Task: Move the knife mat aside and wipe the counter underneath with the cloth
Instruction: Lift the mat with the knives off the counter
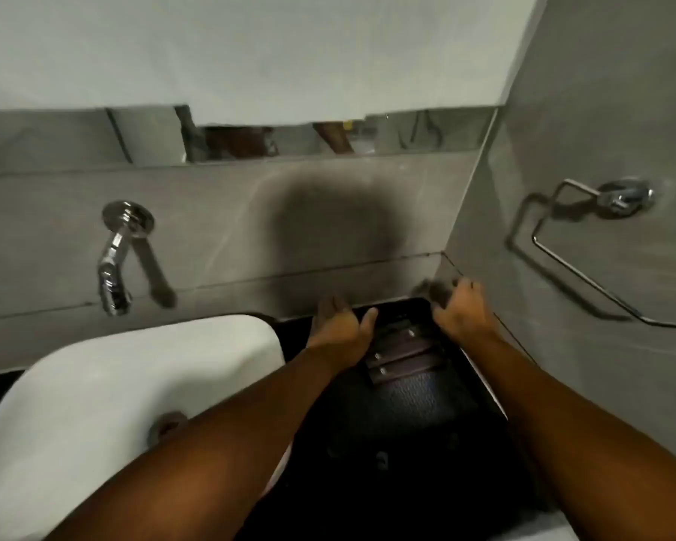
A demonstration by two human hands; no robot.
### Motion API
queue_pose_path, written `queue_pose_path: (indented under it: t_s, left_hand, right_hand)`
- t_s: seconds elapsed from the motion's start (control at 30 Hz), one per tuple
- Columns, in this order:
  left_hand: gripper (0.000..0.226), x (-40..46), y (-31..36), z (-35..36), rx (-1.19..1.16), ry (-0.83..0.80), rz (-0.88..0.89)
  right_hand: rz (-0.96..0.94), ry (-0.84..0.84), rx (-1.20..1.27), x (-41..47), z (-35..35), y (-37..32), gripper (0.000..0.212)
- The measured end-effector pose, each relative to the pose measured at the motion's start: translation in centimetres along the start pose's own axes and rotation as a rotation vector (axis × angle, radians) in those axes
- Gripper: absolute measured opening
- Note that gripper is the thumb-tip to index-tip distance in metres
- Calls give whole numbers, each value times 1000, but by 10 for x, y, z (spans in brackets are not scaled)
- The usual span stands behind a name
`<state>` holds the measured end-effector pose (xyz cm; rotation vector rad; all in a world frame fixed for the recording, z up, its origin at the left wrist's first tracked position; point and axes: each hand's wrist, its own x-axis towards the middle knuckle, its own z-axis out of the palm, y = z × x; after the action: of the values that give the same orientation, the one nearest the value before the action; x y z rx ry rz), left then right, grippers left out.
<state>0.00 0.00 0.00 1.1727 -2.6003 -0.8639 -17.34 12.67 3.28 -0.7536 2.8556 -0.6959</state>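
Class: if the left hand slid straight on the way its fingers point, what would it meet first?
Probably the grey tiled back wall: the left hand points at it from close by, though the gap is unclear.

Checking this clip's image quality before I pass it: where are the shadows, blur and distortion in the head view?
Head view: a broad dark shadow falls on the back wall above both hands; the right hand is motion-blurred at the fingers, the left hand sharper; wide-angle bending curves the wall lines; the black mat is underexposed, detail lost; the tap shows small glints.

Grey tiled walls (367, 212), mirror strip (274, 140) above, chrome wall tap (118, 251), white basin (133, 384) (left), towel ring (586, 244) right.
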Motion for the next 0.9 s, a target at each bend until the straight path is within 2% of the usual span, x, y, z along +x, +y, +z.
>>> queue_pose_path:
  t_s: [0.1,0.17,0.27,0.4,0.6,0.7,0.77,0.9]
  left_hand:
    - [87,8,-14,57,21,-201,-237]
    - [83,8,-31,81,46,-189,-353]
    - [90,8,-46,105,161,-196,-521]
    - [69,0,-66,135,379,-340,-530]
    - [52,3,-78,142,407,-325,-490]
    - [48,3,-75,129,299,-231,-494]
    - [43,4,-69,123,197,-178,-464]
    - [45,0,-65,91,8,-121,-586]
  right_hand:
    - [167,-180,-68,8,26,57,54]
    - [179,-223,-71,10,43,79,40]
    - [143,-251,-138,17,62,98,31]
    - [136,-366,-267,15,91,137,28]
    - [124,-303,-265,21,104,159,19]
    - [115,-286,-218,26,109,160,23]
    - [114,-259,-195,30,105,163,17]
    - [118,-287,-184,20,89,150,16]
